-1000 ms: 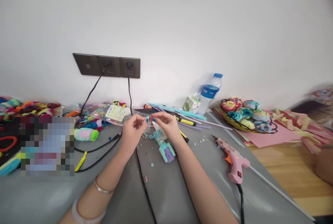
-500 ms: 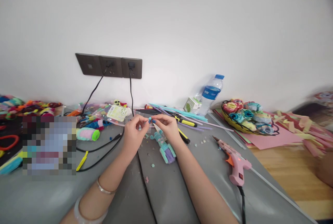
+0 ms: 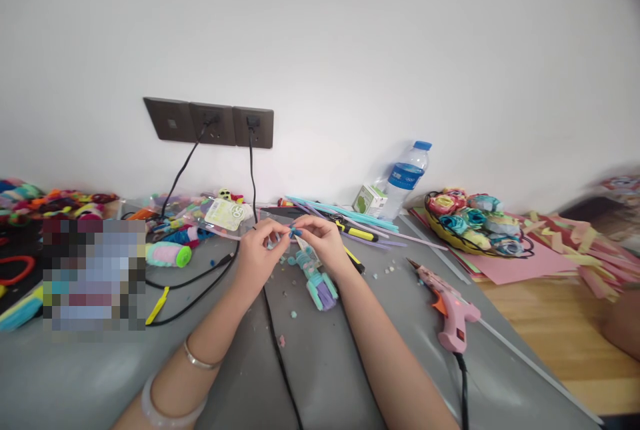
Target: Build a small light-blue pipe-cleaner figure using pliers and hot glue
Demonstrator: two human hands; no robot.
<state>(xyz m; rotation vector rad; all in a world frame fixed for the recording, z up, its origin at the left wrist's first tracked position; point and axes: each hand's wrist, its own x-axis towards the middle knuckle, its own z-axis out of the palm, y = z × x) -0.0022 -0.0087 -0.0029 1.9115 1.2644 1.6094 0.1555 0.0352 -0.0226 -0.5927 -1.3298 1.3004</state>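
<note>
My left hand [image 3: 260, 251] and my right hand [image 3: 320, 238] meet above the grey mat [image 3: 320, 350], fingertips pinched together on a small light-blue craft piece [image 3: 286, 235]. The piece is tiny and mostly hidden by the fingers. Just below the hands lies a teal and purple craft figure [image 3: 316, 278] on the mat. Small crumbs of coloured material are scattered around it.
A pink glue gun [image 3: 450, 310] lies to the right with its black cord trailing toward me. Behind stand a water bottle [image 3: 406, 180], a small green box [image 3: 368, 201], straws [image 3: 350, 217] and a basket of paper roses [image 3: 470, 223]. Black cables [image 3: 200, 280] run from wall sockets [image 3: 210, 123]. Craft clutter fills the left side.
Both hands have stayed together over the mat, with fingertips drawing slightly closer on the small piece. The view has shifted a little.
</note>
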